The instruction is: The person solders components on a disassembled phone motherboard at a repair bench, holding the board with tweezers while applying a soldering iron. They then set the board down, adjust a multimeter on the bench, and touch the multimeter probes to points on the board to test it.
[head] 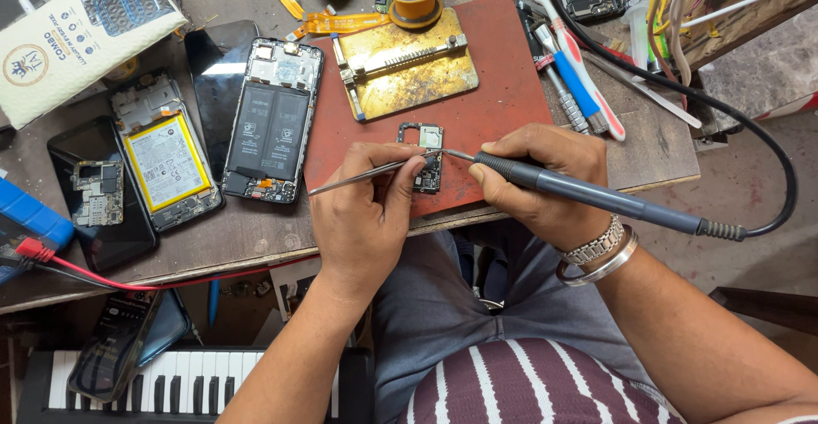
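Crowding the worn desk, opened phones lie upper left; left-hand fingers clamp tweezers, right-hand fingers clamp the iron over a board on the red mat.

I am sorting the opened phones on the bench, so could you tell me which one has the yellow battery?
It is the opened phone with the yellow battery, left of the opened phone with the black battery.

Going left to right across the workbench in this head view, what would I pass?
Blue meter → yellow-battery phone → black-battery phone → left hand with tweezers → small circuit board → right hand with soldering iron.
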